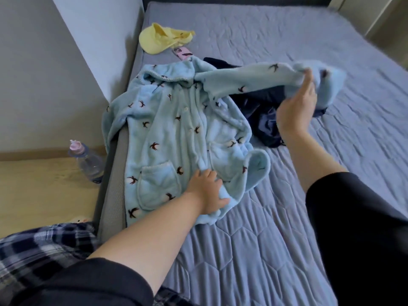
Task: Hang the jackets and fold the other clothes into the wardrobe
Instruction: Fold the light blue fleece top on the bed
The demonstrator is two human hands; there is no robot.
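Notably, the left hand (208, 188) pressed, fingers spread, on the fleece jacket (176, 138) lying at the bed's (276, 239) left edge; the right hand (295, 102) pinched its raised sleeve (254, 81). Likely risk: a firm pull would drag the dark clothes (262, 120) beneath and wrinkle the jacket's front.

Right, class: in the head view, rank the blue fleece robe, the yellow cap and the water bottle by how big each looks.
1. Blue fleece robe, by far the largest.
2. Yellow cap.
3. Water bottle.
The cap and bottle look nearly alike, and the cap lies farther from the camera, so that order is unsure.
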